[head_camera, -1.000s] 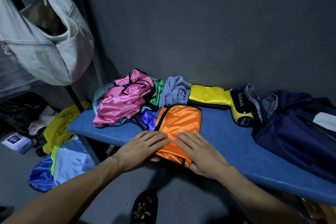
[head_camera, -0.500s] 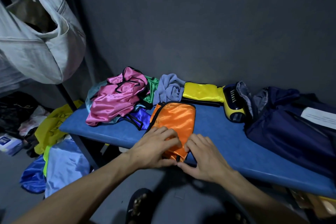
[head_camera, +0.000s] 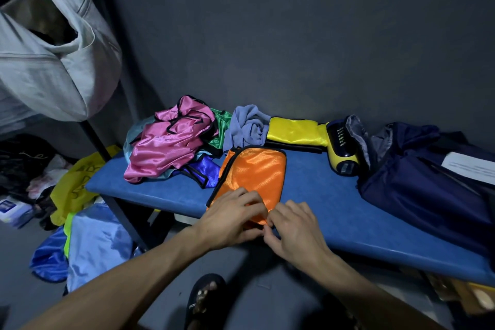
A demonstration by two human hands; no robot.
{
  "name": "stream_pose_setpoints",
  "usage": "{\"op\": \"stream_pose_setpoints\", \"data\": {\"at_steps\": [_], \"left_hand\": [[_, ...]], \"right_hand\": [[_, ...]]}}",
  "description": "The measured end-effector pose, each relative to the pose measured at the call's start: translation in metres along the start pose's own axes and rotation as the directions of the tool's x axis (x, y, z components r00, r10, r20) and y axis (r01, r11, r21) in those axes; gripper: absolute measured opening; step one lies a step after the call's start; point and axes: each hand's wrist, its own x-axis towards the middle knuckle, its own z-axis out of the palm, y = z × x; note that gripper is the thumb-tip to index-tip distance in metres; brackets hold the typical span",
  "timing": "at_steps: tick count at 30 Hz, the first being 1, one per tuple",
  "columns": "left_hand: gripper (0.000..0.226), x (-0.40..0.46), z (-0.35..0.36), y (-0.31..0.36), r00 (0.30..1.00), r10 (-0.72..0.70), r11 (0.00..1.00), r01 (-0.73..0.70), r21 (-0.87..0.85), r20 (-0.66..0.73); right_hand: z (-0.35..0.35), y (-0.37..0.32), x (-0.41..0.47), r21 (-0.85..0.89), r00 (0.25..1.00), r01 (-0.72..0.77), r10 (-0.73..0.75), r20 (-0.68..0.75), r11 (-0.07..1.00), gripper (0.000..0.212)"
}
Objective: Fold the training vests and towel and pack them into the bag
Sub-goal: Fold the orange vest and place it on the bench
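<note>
Orange vest (head_camera: pixel 253 177), half-folded on the blue bench (head_camera: pixel 348 211), now has its near edge pinched by the curled fingers of the left hand (head_camera: pixel 233 218) and right hand (head_camera: pixel 292 230), which lay flat a second ago, so another fold seems imminent.

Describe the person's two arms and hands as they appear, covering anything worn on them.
Both forearms are bare right down to the frame's edge: no sleeve or cuff shows. The left hand and right hand wear no gloves, and no watch, bracelet or strap shows at either wrist. No ring is visible on the fingers in view. The light is dim, so finer marks cannot be judged.
</note>
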Motion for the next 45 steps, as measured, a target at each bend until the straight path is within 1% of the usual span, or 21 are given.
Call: {"op": "stream_pose_setpoints", "data": {"at_steps": [3, 7, 10, 13, 16, 19, 22, 23, 25, 26, 28, 30, 31, 34, 35, 37, 40, 45], "left_hand": [[0.028, 0.0, 0.003, -0.001, 1.0, -0.017, 1.0, 0.017, -0.018, -0.017], [0.028, 0.004, 0.001, 0.001, 0.998, -0.034, 0.998, 0.032, -0.052, -0.054], [0.024, 0.008, 0.0, 0.005, 0.996, -0.055, 0.996, 0.049, -0.073, -0.077], [0.021, 0.012, 0.003, 0.011, 0.993, -0.064, 0.998, 0.064, -0.011, -0.1], [0.021, 0.014, 0.004, 0.014, 0.987, -0.077, 0.995, 0.085, 0.054, -0.143], [0.023, 0.014, 0.005, 0.017, 0.98, -0.078, 0.991, 0.096, 0.095, -0.181], [0.031, 0.014, 0.008, 0.018, 0.981, -0.054, 0.987, 0.081, 0.142, -0.188], [0.036, 0.015, 0.008, 0.017, 0.98, -0.057, 0.986, 0.085, 0.146, -0.192], [0.042, 0.013, 0.008, 0.015, 0.979, -0.056, 0.985, 0.086, 0.149, -0.195], [0.042, 0.012, 0.009, 0.014, 0.981, -0.037, 0.986, 0.067, 0.152, -0.189], [0.038, 0.006, 0.01, 0.009, 0.989, 0.033, 0.993, -0.017, 0.115, -0.144], [0.03, -0.002, 0.003, 0.002, 0.991, 0.108, 0.992, -0.103, 0.072, -0.072], [0.027, -0.007, -0.002, -0.002, 0.991, 0.127, 0.989, -0.124, 0.076, -0.039], [0.033, -0.022, -0.021, -0.016, 0.994, 0.102, 0.971, -0.11, 0.211, 0.05], [0.033, -0.028, -0.024, -0.021, 0.994, 0.088, 0.96, -0.101, 0.261, 0.064], [0.025, -0.039, -0.025, -0.029, 0.997, 0.057, 0.946, -0.07, 0.317, 0.051], [0.019, -0.046, -0.02, -0.032, 0.999, 0.026, 0.945, -0.031, 0.326, 0.02], [0.023, -0.041, -0.021, -0.028, 1.0, 0.02, 0.952, -0.02, 0.306, 0.005]], "right_hand": [[-0.003, 0.001, 0.0, 0.059, 0.999, -0.016, 0.014, 0.045, 0.998, 0.018], [-0.014, 0.013, 0.002, 0.172, 0.974, -0.028, -0.012, 0.225, 0.985, 0.015], [-0.024, 0.017, 0.005, 0.214, 0.953, -0.025, -0.041, 0.301, 0.976, 0.02], [-0.024, 0.016, 0.006, 0.157, 0.95, 0.042, -0.089, 0.3, 0.987, 0.02], [-0.025, 0.018, 0.006, 0.148, 0.954, 0.041, -0.083, 0.289, 0.988, 0.021], [-0.03, 0.02, 0.007, 0.139, 0.971, 0.042, -0.074, 0.228, 0.989, 0.017], [-0.031, 0.019, 0.006, 0.138, 0.976, 0.046, -0.074, 0.205, 0.989, 0.014], [-0.03, 0.018, 0.006, 0.146, 0.974, 0.047, -0.078, 0.211, 0.988, 0.019], [-0.025, 0.018, 0.005, 0.11, 0.967, 0.106, -0.128, 0.219, 0.988, 0.038], [-0.021, 0.018, 0.004, 0.077, 0.96, 0.16, -0.174, 0.221, 0.984, 0.042], [-0.011, 0.02, 0.002, 0.039, 0.94, 0.248, -0.251, 0.233, 0.968, 0.037], [-0.003, 0.024, 0.001, 0.045, 0.935, 0.277, -0.28, 0.218, 0.96, 0.033], [0.0, 0.027, 0.0, 0.052, 0.935, 0.282, -0.286, 0.21, 0.958, 0.033], [0.003, 0.03, -0.001, 0.031, 0.93, 0.318, -0.318, 0.181, 0.948, 0.031], [0.003, 0.03, -0.001, 0.026, 0.928, 0.327, -0.327, 0.178, 0.945, 0.031], [0.002, 0.029, 0.0, 0.017, 0.922, 0.341, -0.338, 0.191, 0.94, 0.035], [0.001, 0.028, 0.0, 0.0, 0.907, 0.379, -0.371, 0.198, 0.926, 0.042], [0.0, 0.025, 0.001, 0.034, 0.907, 0.36, -0.359, 0.22, 0.932, 0.06]]}}
